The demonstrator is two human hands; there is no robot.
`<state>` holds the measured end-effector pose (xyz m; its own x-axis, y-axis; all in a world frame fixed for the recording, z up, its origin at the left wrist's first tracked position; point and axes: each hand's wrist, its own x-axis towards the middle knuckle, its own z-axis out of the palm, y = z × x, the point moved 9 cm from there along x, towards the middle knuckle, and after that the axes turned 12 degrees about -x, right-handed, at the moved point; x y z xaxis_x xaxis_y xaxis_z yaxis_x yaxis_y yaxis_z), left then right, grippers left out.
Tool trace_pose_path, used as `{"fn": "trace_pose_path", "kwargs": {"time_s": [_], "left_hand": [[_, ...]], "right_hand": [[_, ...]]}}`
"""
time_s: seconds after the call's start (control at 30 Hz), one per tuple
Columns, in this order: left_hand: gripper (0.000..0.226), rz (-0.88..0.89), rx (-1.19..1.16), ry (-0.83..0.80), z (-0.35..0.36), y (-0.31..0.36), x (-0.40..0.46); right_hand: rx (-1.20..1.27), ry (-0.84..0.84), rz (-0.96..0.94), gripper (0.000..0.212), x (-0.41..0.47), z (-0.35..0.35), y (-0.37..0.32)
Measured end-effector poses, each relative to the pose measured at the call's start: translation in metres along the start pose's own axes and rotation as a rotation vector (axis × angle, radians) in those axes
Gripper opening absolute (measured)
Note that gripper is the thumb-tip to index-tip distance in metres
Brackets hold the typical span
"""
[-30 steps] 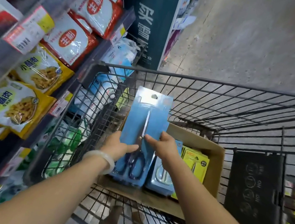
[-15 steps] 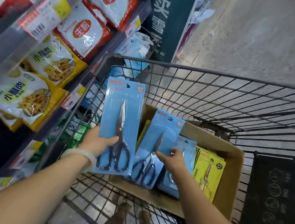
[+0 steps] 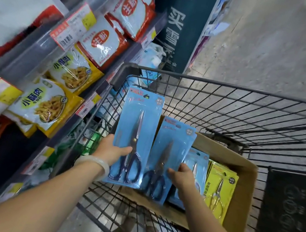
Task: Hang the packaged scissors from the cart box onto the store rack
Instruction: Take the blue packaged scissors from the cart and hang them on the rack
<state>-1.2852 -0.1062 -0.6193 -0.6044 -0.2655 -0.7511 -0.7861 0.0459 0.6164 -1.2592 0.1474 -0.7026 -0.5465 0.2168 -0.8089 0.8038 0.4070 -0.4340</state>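
Our left hand (image 3: 114, 150) grips one blue scissors pack (image 3: 135, 139) by its lower left edge, thumb across the front, holding it upright above the near corner of the cart (image 3: 249, 115). Our right hand (image 3: 182, 176) pinches a second blue pack (image 3: 167, 158) that leans up out of the cardboard box (image 3: 239, 201), its lower end down among the other packs. A smaller blue pack and a yellow pack (image 3: 218, 189) stand in the box beside it. We judge this the picking-up step: nothing is hung yet, and no hanging peg shows here, only shelves of snack bags (image 3: 49, 102) on our left. Next we would lift the second pack clear and find the rack's hook, lining up each card's top hole.
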Motion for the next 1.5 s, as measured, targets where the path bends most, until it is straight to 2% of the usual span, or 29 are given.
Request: {"fn": "trace_pose_path", "kwargs": {"time_s": [0.13,0.37,0.6,0.77,0.87,1.03,1.17,1.27,1.4,1.5], "left_hand": [[0.034,0.033,-0.035,0.001,-0.003,0.014,-0.016],[0.025,0.099,-0.179,0.026,-0.012,0.037,-0.065],[0.026,0.291,-0.304,0.103,-0.040,0.038,-0.156],[0.034,0.353,-0.419,0.209,-0.076,-0.004,-0.237],[0.028,0.396,-0.490,0.242,-0.098,-0.032,-0.286],[0.017,0.438,-0.542,0.411,-0.163,-0.099,-0.363],[0.027,0.416,-0.666,0.598,-0.225,-0.176,-0.416],[0.029,0.395,-0.755,0.706,-0.261,-0.236,-0.459],[0.032,0.360,-0.843,0.854,-0.300,-0.330,-0.523],[0.039,0.304,-0.943,0.956,-0.326,-0.413,-0.574]], "right_hand": [[0.083,0.037,-0.102,0.012,-0.024,-0.018,-0.021],[0.125,0.138,-0.277,0.021,-0.067,-0.083,-0.073],[0.136,0.061,-0.508,0.015,-0.151,-0.107,-0.108],[0.011,0.013,-0.691,0.015,-0.230,-0.100,-0.117],[-0.125,-0.021,-0.796,0.004,-0.283,-0.075,-0.118],[-0.291,-0.132,-0.942,0.024,-0.360,-0.005,-0.106],[-0.359,-0.289,-1.008,0.008,-0.414,0.076,-0.084],[-0.411,-0.414,-1.036,0.012,-0.457,0.140,-0.062],[-0.552,-0.535,-1.109,0.005,-0.527,0.224,-0.015],[-0.613,-0.628,-1.158,0.011,-0.582,0.286,0.031]]}}
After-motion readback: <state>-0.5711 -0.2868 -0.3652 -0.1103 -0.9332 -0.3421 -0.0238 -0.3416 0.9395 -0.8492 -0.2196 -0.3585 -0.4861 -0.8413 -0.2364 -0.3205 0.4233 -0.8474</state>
